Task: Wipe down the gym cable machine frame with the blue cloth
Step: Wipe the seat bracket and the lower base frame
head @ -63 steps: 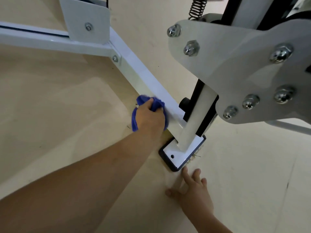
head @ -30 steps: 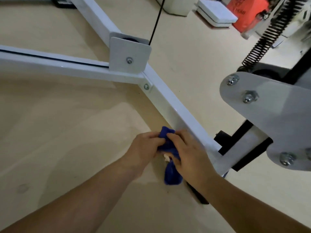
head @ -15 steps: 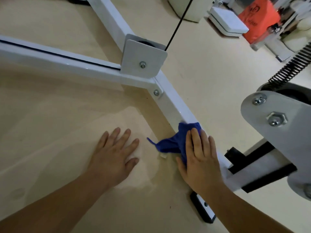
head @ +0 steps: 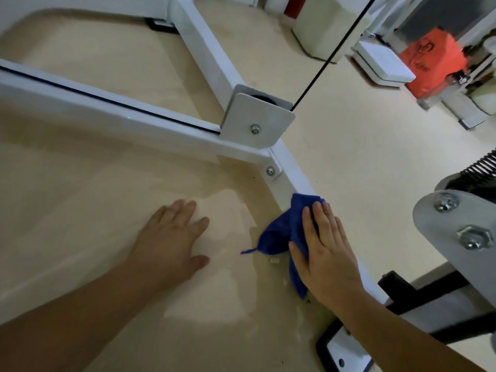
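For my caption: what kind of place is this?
Probably a gym or workout room: a white machine frame on the floor, a black cable running to its pulley bracket, and a coil spring.

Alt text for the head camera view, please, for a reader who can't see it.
A person's right hand presses a crumpled blue cloth flat-fingered against the white metal floor bar of a gym cable machine frame, near a bolted joint. The left hand rests open on the beige floor beside it.
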A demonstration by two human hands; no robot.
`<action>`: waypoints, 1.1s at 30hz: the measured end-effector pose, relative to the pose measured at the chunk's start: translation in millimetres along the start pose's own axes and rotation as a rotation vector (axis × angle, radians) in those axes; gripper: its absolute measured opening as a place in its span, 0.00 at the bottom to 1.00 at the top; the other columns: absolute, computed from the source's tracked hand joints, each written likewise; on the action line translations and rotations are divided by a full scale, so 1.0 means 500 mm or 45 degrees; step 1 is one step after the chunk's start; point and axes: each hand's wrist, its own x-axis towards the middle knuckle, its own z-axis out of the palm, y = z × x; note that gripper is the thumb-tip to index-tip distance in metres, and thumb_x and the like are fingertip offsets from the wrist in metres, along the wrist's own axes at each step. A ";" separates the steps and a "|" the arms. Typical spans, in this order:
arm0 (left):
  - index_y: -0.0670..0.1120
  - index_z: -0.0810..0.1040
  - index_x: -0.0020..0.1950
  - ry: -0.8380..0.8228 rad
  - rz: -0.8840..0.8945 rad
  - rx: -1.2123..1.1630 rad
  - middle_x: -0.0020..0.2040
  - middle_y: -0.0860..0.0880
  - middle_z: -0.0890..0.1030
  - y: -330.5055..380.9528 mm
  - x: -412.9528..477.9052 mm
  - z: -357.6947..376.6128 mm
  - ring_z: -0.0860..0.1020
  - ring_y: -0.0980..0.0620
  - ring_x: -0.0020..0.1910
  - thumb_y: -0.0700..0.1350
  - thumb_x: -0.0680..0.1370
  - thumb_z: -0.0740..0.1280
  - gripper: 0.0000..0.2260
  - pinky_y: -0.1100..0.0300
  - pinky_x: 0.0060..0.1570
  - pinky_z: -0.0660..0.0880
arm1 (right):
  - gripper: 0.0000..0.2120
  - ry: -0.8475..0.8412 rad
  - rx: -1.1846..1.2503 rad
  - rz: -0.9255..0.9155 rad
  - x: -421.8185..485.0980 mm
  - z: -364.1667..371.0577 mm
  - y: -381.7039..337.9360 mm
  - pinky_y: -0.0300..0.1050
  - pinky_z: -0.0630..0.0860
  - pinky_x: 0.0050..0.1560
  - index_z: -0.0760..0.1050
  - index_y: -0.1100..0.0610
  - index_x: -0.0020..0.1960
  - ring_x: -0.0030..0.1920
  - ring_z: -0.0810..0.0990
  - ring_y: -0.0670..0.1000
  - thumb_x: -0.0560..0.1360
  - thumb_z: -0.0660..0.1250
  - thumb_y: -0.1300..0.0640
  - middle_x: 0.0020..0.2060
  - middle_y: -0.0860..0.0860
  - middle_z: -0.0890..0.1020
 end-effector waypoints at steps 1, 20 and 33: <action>0.61 0.50 0.82 0.014 -0.034 0.031 0.84 0.50 0.44 -0.015 -0.001 0.003 0.45 0.47 0.82 0.76 0.73 0.55 0.41 0.50 0.80 0.46 | 0.33 -0.008 -0.009 0.011 -0.003 -0.002 -0.002 0.61 0.58 0.80 0.58 0.63 0.81 0.82 0.53 0.59 0.84 0.55 0.43 0.81 0.60 0.58; 0.60 0.68 0.77 0.231 -0.037 -0.015 0.81 0.49 0.62 -0.047 -0.010 0.065 0.61 0.46 0.80 0.79 0.71 0.52 0.40 0.48 0.75 0.54 | 0.32 -0.079 -0.183 -0.084 0.071 0.010 0.000 0.58 0.56 0.78 0.58 0.63 0.81 0.81 0.58 0.61 0.82 0.55 0.48 0.81 0.60 0.58; 0.57 0.75 0.73 0.195 -0.020 0.050 0.76 0.46 0.71 -0.044 -0.007 0.061 0.70 0.43 0.75 0.77 0.70 0.56 0.38 0.47 0.70 0.59 | 0.30 -0.148 -0.063 0.088 0.092 -0.006 -0.018 0.56 0.55 0.79 0.57 0.65 0.81 0.81 0.58 0.60 0.82 0.55 0.54 0.80 0.61 0.61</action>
